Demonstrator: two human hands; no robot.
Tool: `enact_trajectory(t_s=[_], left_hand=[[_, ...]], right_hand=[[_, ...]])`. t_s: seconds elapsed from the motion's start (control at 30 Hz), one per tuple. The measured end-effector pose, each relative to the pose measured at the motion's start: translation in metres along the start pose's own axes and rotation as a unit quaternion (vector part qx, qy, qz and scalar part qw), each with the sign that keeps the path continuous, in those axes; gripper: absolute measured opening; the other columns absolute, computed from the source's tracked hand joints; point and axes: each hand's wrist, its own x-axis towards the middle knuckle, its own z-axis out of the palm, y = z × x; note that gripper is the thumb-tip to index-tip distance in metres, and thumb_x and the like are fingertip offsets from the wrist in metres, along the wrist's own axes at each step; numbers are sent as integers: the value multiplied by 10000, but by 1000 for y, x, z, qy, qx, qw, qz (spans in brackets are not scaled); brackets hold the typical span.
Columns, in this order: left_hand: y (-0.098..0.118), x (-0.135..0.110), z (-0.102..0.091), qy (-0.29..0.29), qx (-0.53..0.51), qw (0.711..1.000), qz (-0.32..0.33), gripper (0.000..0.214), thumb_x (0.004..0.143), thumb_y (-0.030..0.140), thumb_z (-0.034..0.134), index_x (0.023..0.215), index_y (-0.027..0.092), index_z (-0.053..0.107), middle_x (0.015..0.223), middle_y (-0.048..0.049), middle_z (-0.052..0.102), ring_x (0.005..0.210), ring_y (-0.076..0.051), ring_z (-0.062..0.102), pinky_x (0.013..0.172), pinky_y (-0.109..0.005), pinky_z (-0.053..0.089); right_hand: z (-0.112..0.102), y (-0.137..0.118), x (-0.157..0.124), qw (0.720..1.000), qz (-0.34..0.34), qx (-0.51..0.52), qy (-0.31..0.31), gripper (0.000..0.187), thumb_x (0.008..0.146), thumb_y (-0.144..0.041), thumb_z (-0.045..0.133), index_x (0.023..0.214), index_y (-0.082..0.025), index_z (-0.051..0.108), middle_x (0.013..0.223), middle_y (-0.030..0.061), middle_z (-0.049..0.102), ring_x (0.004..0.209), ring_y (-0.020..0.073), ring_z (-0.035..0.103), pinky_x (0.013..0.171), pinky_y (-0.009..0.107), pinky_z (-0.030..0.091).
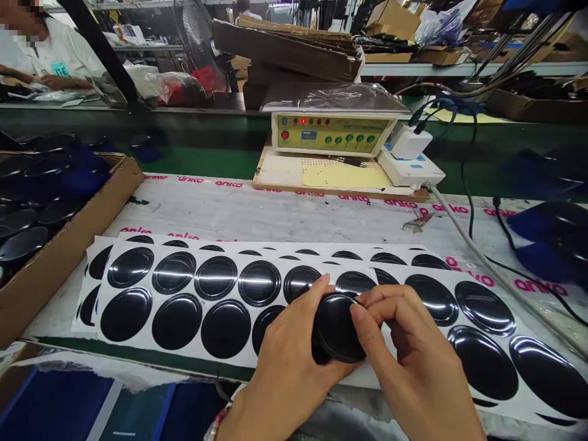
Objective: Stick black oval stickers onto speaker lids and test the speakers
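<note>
Scuffed white bench top (pixel 257 211), banded with pink "anko" tape, runs across a factory line under my hands. Just above its near edge I hold a black round disc (pixel 337 331), its glossy face turned up towards me. My left hand (pixel 289 361) is closed on it from the left, with the thumb lying along the top rim and the fingers tucked behind. My right hand (pixel 407 361) pinches the right rim between thumb and forefinger, so both hands grip the one piece.

Directly beneath lie overlapping white sticker sheets (pixel 197 309), each carrying rows of shiny black round stickers, spread from the left of the bench to the far right. A beaded bracelet (pixel 217 422) shows at my left wrist.

At the left edge sits a cardboard box (pixel 68 245) filled with dark round discs. Past the sheets, a cream tester unit (pixel 333 131) with red and green lamps stands on a board. Just beside it on the right is a white power strip (pixel 408 170) with an adapter plugged in. A grey cable (pixel 463 242) trails from the strip across the bench to the right.

Behind that runs a green conveyor belt (pixel 206 160), then stacked flat cardboard (pixel 285 46). A co-worker in a white top (pixel 59 55) sits at the far left.
</note>
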Motion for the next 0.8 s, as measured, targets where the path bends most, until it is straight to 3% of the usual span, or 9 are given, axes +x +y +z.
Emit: enact_trajectory(t_s=[0.5, 0.67, 0.8], left_hand=[[0, -1, 1, 6, -10, 999, -30, 785, 731, 355, 742, 1380, 438, 309, 1328, 41, 563, 1187, -261, 559, 988, -447, 442], [-1, -1, 3, 5, 8, 1000, -23, 839, 731, 326, 742, 1392, 465, 244, 1336, 54, 554, 1190, -243, 559, 991, -428, 443], [-1, -1, 3, 6, 35, 999, -6, 821, 772, 324, 702, 1395, 485, 193, 1344, 65, 545, 1193, -231, 559, 990, -418, 448]], right_hand=[[-3, -1, 1, 993, -84, -80, -13, 176, 923, -187, 480, 771, -238, 407, 862, 27, 491, 775, 160, 536, 653, 285, 444], [-6, -3, 3, 987, -99, -123, -30, 182, 934, -185, 459, 776, -237, 383, 822, 20, 479, 727, 150, 519, 612, 274, 424], [-7, -4, 5, 967, -162, -191, -33, 192, 931, -163, 442, 766, -224, 365, 749, 11, 460, 653, 138, 475, 574, 267, 384]])
